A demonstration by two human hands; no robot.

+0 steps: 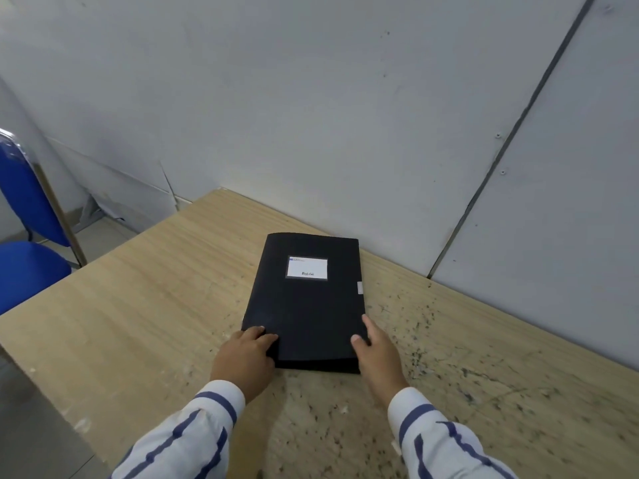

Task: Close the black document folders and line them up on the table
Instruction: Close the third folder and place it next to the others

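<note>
Though closed, folder (306,302) between hands.

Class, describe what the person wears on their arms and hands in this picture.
Both arms wear long white sleeves with dark blue stripes, ending in buttoned-style cuffs: left sleeve, right sleeve. The left hand and right hand are bare, with no gloves, rings or watch visible.

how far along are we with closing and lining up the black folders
Done: the black folder lies closed and flat on the table, label up. In hand: the left hand and right hand touch its near corners, seemingly squaring it. Left: only this one folder is in view, so I cannot tell whether others still need closing or lining up.
</note>
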